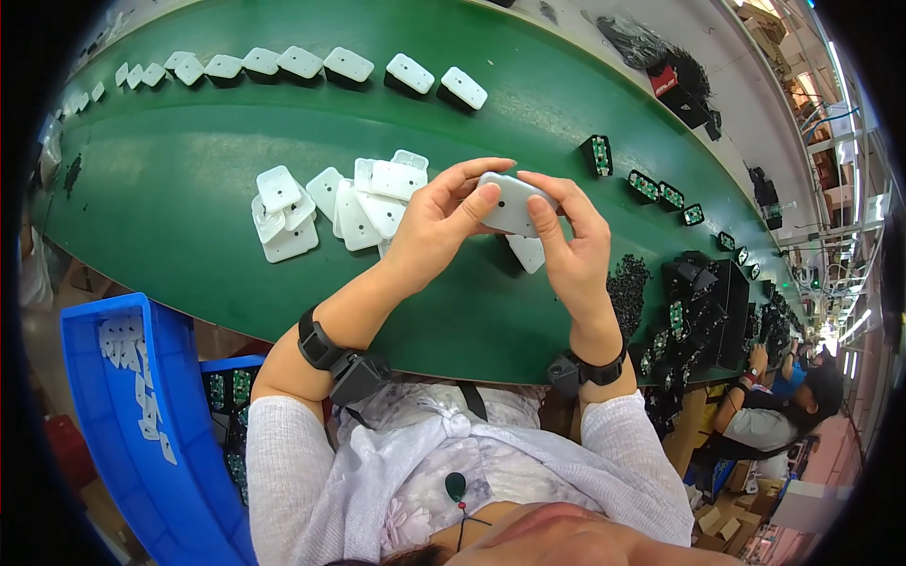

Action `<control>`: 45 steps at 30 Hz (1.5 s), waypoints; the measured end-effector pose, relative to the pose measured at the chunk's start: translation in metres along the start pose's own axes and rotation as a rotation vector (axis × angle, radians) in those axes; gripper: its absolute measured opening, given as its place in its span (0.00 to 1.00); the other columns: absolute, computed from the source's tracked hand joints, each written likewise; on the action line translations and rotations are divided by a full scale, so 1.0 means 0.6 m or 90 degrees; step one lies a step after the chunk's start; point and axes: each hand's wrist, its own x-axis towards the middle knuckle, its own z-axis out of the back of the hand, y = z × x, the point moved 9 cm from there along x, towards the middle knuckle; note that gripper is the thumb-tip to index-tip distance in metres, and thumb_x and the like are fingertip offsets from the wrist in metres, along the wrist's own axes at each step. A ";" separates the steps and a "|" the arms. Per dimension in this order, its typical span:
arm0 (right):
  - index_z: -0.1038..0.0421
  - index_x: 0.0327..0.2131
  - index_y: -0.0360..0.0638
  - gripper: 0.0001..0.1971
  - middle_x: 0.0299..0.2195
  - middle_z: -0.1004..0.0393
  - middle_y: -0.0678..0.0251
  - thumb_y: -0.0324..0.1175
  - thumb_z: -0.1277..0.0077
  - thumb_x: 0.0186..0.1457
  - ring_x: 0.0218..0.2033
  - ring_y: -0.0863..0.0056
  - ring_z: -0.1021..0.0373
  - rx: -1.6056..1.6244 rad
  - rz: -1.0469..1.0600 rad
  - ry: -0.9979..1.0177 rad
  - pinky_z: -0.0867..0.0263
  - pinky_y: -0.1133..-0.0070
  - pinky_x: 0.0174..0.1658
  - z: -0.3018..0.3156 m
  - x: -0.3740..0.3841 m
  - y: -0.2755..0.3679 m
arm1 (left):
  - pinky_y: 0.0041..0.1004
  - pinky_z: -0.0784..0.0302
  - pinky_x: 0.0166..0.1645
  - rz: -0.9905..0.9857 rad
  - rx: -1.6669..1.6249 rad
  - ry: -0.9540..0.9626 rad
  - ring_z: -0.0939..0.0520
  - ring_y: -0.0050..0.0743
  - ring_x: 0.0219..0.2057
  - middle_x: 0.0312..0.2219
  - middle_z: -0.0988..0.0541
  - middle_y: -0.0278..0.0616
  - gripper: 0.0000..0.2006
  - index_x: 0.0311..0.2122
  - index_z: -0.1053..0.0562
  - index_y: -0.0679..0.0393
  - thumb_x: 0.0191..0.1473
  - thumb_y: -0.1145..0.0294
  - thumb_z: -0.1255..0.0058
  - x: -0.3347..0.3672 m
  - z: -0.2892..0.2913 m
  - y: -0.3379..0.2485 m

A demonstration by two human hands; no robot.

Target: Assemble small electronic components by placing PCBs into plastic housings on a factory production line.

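A white rounded plastic cover [511, 209] with small dark holes is held above the green table [453, 311], its top face toward me. My left hand [442, 215] grips its left end, thumb on the face and fingers behind. On the right end, my right hand [574, 226] is closed in the same way. What lies under the cover is hidden. Just below it, partly behind my right hand, sits another white-topped piece [528, 253]. Left of my hands lie loose white covers [359, 215] in an overlapping pile, with a smaller stack [283, 215] beside them.
Black housings with white tops [347, 66] line the far side. Open black housings with green circuit boards [596, 156] stand to the right. Small black parts [627, 292] lie near my right forearm. A blue bin [160, 396] holds white pieces; a co-worker [769, 420] sits at right.
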 end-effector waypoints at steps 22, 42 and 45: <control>0.26 0.42 0.36 0.14 0.31 0.24 0.67 0.35 0.43 0.55 0.32 0.82 0.30 0.093 -0.208 0.045 0.33 0.83 0.34 -0.015 0.183 -0.240 | 0.26 0.23 0.42 -0.096 0.289 -0.089 0.24 0.29 0.43 0.54 0.38 0.48 0.29 0.61 0.45 0.60 0.59 0.64 0.49 0.000 0.012 0.022; 0.25 0.42 0.39 0.20 0.30 0.26 0.71 0.47 0.45 0.56 0.31 0.83 0.35 -0.030 -0.274 0.107 0.40 0.84 0.34 -0.039 0.237 -0.346 | 0.30 0.24 0.39 -0.142 0.406 -0.069 0.20 0.33 0.37 0.50 0.35 0.50 0.23 0.55 0.37 0.63 0.58 0.64 0.49 -0.005 -0.002 0.027; 0.25 0.42 0.39 0.17 0.32 0.25 0.69 0.43 0.46 0.57 0.34 0.82 0.32 -0.107 -0.199 0.042 0.37 0.83 0.37 0.008 0.223 -0.295 | 0.31 0.24 0.36 -0.163 0.413 -0.092 0.19 0.35 0.34 0.48 0.33 0.51 0.22 0.53 0.37 0.63 0.57 0.65 0.48 -0.004 0.011 0.033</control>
